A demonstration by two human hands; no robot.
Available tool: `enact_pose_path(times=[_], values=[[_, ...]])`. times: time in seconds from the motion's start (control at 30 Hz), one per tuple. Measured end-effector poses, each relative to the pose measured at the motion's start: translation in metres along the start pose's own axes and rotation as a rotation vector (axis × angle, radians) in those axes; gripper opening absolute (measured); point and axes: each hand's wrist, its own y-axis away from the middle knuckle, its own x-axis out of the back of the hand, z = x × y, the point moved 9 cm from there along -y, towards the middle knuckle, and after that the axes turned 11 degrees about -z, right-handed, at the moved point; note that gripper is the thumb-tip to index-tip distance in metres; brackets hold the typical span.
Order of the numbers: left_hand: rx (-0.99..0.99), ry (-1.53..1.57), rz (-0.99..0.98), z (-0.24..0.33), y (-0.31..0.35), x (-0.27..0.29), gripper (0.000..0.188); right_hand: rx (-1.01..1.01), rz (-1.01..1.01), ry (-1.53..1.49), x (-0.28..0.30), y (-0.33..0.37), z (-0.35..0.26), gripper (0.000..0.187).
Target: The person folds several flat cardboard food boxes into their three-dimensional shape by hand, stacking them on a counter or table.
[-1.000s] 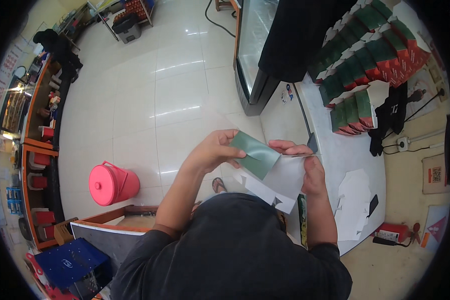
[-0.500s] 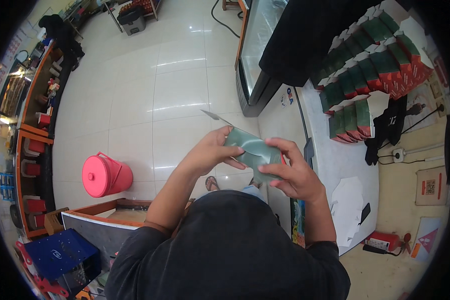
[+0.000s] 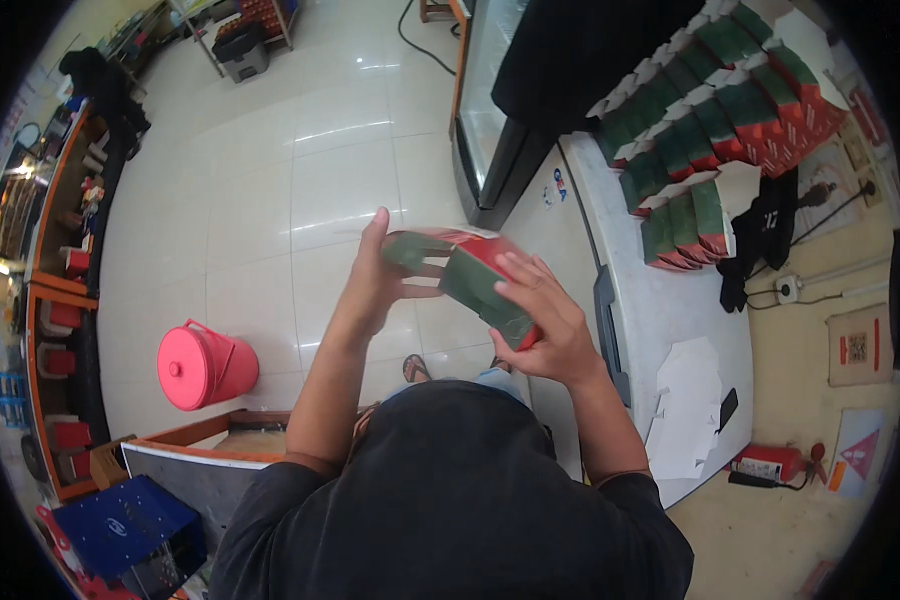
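A green and red cardboard box (image 3: pixel 478 292), partly folded, is held in the air in front of my chest. My left hand (image 3: pixel 372 272) grips its left end, thumb raised at the edge and fingers showing through a gap in the card. At the other end my right hand (image 3: pixel 558 325) clasps the box, fingers over the red side and thumb below. Motion slightly blurs the top edge. To the right, rows of similar green and red boxes (image 3: pixel 715 125) with white flaps stand stacked on a white counter (image 3: pixel 625 285).
White flat card sheets (image 3: pixel 685 400) and a dark flat object (image 3: pixel 728 405) lie on the counter's near part. A red lidded bucket (image 3: pixel 205 365) stands on the tiled floor at left. Nearby are a wooden-edged table (image 3: pixel 185 450), a blue box (image 3: pixel 130 525) and a fire extinguisher (image 3: pixel 770 462).
The box has turned so its red side now shows, and its form looks fuller. My left hand has moved left with its thumb up; the right hand has shifted slightly left.
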Motion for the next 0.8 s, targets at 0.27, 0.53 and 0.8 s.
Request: enact_pose_path(times=[0.27, 0.53, 0.8], values=[[-0.261, -0.105, 0.217, -0.021, -0.005, 0.0, 0.026, 0.028, 0.206, 0.043, 0.006, 0.019, 0.003, 0.056], [-0.148, 0.261, 0.062, -0.065, -0.018, -0.019, 0.041, 0.018, 0.526, 0.003, -0.012, 0.025, -0.004, 0.056], [-0.158, -0.68, 0.035, -0.057, -0.021, -0.026, 0.06, -0.639, 0.233, -0.389, -0.063, 0.039, 0.092, 0.053]])
